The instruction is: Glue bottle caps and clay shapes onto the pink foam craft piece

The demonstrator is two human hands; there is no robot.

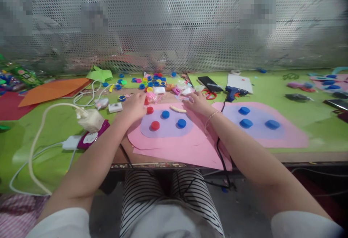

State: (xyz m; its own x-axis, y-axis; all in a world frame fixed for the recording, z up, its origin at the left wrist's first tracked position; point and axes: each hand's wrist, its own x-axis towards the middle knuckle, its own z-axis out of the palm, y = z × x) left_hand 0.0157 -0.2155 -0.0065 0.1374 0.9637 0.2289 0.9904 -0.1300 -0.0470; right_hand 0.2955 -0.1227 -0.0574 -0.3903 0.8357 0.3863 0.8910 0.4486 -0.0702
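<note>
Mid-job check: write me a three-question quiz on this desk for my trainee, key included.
1. True or false: the three caps on the right-hand purple sheet are all blue.
2. Which is nearest the right hand?
A) glue gun
B) red-handled scissors
C) orange paper
3. Fill in: the curved cream strip lies ____ the right hand and the left hand.

Key: 1 true; 2 B; 3 between.

Green packet [26, 76], purple block [102, 130] (both printed), no lettering legible
</note>
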